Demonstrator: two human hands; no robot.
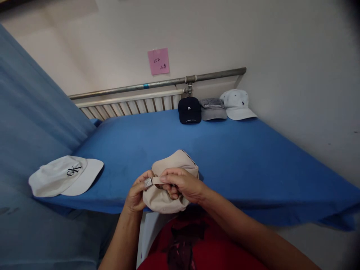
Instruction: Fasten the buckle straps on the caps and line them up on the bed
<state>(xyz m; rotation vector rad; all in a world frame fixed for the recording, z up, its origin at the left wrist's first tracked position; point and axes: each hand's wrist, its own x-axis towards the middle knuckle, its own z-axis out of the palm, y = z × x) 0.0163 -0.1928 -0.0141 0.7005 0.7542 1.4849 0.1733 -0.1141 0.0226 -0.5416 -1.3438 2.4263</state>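
A beige baseball cap (164, 200) is held in front of me at the near edge of the bed, its back strap turned up toward me. My left hand (137, 191) grips the strap's metal buckle (148, 182) at the left, thumb on top. The fingers of my right hand (182, 183) pinch the strap (156, 180) just right of the buckle, with some fingers curled into the cap's back opening. Beyond my hands, the cap's brim (176, 159) points away from me. Part of the cap is hidden behind my fingers.
To the left, a white cap (63, 176) with black letters lies on the blue sheet (135, 138). A navy cap (189, 111), a grey cap (213, 109) and a white cap (236, 105) stand in a row at the back. A radiator (135, 107) and a blue curtain (36, 93) border the bed.
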